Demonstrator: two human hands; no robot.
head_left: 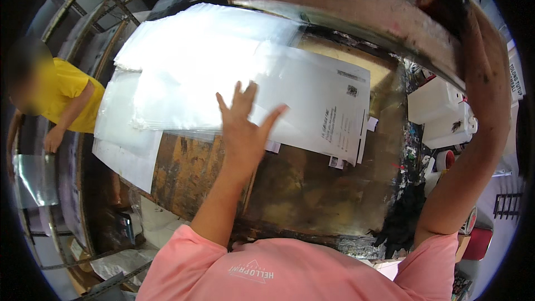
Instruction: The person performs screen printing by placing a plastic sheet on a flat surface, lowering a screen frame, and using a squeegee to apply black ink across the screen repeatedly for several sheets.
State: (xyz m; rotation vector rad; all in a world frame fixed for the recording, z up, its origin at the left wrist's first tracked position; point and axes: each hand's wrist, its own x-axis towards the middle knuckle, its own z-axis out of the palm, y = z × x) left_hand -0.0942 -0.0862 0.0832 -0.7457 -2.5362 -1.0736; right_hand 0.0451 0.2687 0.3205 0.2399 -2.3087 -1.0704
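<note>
Printed sheet lies flat beneath a tilted frame

The left hand [245, 128] is open, its fingers fanned over the near side of the printed sheet [317, 92]; whether it touches is unclear. Well apart from it, the right hand [454, 8] is at the end of the tilted wooden frame [345, 14]; it is too dark to tell how tightly it grips.

If that hold slipped, the frame could drop onto the sheet or the left arm. A careless brush of the fingers might push the sheet askew from the small paper tabs [336, 162] along its edge, or smear the print if the ink is wet.

The sheet lies on the stained desk [312, 195], to the right of a pile of clear sheets [189, 61]. It is smooth, pale and glossy, with a dark bar, a square code and small lines of lettering toward its right end; glare hides its left end.
</note>
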